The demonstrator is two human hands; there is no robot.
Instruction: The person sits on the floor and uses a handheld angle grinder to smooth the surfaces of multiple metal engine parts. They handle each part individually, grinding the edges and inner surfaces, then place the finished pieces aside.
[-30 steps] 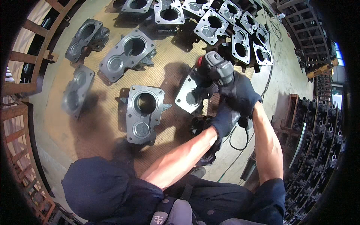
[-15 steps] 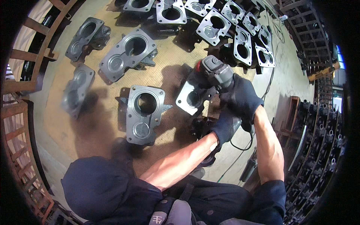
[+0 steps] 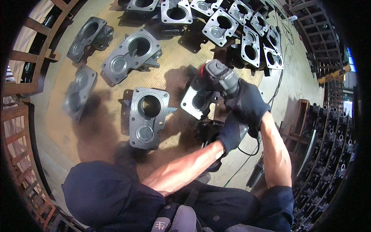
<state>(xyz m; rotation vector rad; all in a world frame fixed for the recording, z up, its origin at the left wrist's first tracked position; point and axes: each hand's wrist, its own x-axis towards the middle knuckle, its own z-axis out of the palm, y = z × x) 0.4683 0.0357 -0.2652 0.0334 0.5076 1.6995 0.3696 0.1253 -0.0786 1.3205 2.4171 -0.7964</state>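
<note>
Rust-brown racking (image 3: 23, 91) bounds the left; tan board (image 3: 110, 96) spreads around a grey casting (image 3: 150, 122). Past a narrow gap, a bright-faced casting (image 3: 190, 109) lies partly hidden beneath the power tool (image 3: 221, 74). The left hand (image 3: 232, 133) wraps its rear, the right hand (image 3: 249, 101) its body. Concrete floor (image 3: 291, 73) separates board from stacked dark parts (image 3: 328, 135).
</note>
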